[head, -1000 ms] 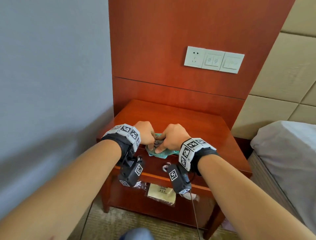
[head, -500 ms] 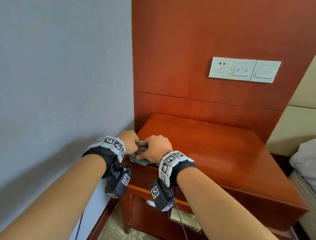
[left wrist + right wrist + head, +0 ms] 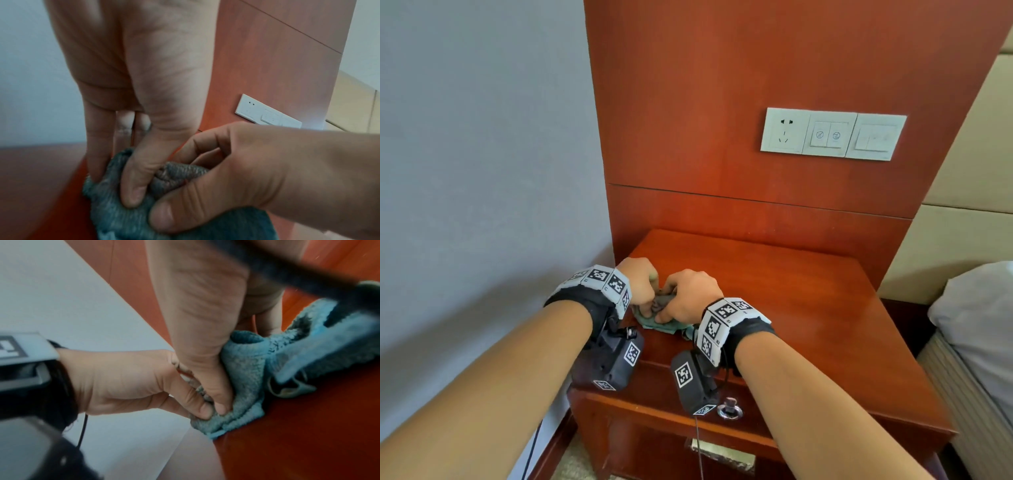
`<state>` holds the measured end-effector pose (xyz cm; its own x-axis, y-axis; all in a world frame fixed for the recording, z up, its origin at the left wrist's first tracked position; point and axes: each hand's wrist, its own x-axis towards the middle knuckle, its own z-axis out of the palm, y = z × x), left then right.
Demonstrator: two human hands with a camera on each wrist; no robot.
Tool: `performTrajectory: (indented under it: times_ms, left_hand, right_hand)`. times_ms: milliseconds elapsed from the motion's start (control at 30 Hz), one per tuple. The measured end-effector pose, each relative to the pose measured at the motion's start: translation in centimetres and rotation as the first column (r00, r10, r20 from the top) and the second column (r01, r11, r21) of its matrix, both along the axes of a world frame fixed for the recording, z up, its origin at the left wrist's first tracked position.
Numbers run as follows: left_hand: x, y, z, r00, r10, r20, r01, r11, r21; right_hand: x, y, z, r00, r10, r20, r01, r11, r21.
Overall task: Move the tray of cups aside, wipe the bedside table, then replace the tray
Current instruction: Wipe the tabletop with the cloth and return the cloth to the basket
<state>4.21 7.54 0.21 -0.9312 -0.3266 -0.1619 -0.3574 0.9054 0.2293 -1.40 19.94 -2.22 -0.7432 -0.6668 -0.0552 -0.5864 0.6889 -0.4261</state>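
A crumpled blue-green cloth [image 3: 658, 317] is gripped by both hands near the front left corner of the red-brown tabletop [image 3: 784, 294]. The left hand [image 3: 638, 281] is clenched on the cloth's left part: in the left wrist view its thumb [image 3: 139, 177] is seen pressed into a fold, with the fingers [image 3: 96, 155] behind the fabric. The right hand [image 3: 690, 294] is closed on the same bunch from the right, its thumb [image 3: 213, 395] pinching the cloth beside the left thumb. A loose end of the cloth [image 3: 320, 344] is trailed across the tabletop under the right wrist.

Compared with the frame half a second ago, the grip of both hands on the cloth is unchanged and the cloth is kept at the same front left area of the tabletop. The camera has been turned slightly: the socket and switch panel [image 3: 832, 134] on the wooden wall panel [image 3: 722, 102] is now seen nearer the middle, and more of the bed [image 3: 976, 329] at the right is shown. A metal drawer pull [image 3: 729, 409] is visible below the tabletop's front edge. The tray of cups is not shown in any view.
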Motion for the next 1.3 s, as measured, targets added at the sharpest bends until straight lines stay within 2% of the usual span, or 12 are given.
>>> performTrajectory:
  times_ms: [167, 433, 700, 933, 1033, 1167, 1233, 1300]
  left_hand:
    - [-4.7, 8.3, -1.0, 0.985, -0.145, -0.092, 0.148, 0.989, 0.024]
    - [-11.7, 23.4, -2.0, 0.938, -0.32, -0.133, 0.333, 0.939, 0.09]
    - [-15.5, 32.6, -1.9, 0.891, -0.44, -0.112, 0.451, 0.887, 0.105]
    - [-17.3, 39.0, -2.4, 0.838, -0.546, -0.015, 0.543, 0.83, 0.125]
    - [-17.8, 41.8, -2.9, 0.856, -0.514, -0.062, 0.514, 0.831, 0.212]
    - [-18.7, 45.4, -2.5, 0.908, -0.402, -0.115, 0.414, 0.821, 0.394]
    - [-19.1, 47.2, -2.3, 0.936, -0.341, -0.083, 0.322, 0.739, 0.593]
    - [-19.2, 48.6, -2.3, 0.949, -0.311, -0.051, 0.239, 0.607, 0.758]
  right_hand:
    - [-3.7, 8.4, -0.2, 0.98, -0.197, -0.003, 0.197, 0.98, -0.021]
    - [-7.7, 23.6, -0.6, 0.888, -0.46, 0.001, 0.459, 0.886, -0.059]
    - [-10.3, 32.6, -1.4, 0.836, -0.541, 0.087, 0.548, 0.829, -0.113]
    - [-11.3, 39.7, -1.9, 0.787, -0.601, 0.139, 0.61, 0.791, -0.035]
    - [-11.2, 43.3, -2.1, 0.757, -0.638, 0.144, 0.651, 0.754, -0.086]
    - [-11.5, 47.8, -1.4, 0.647, -0.734, 0.205, 0.76, 0.6, -0.25]
    - [-11.6, 49.5, -1.0, 0.618, -0.752, 0.228, 0.781, 0.557, -0.28]
    - [-11.6, 50.5, -1.1, 0.601, -0.755, 0.262, 0.796, 0.533, -0.288]
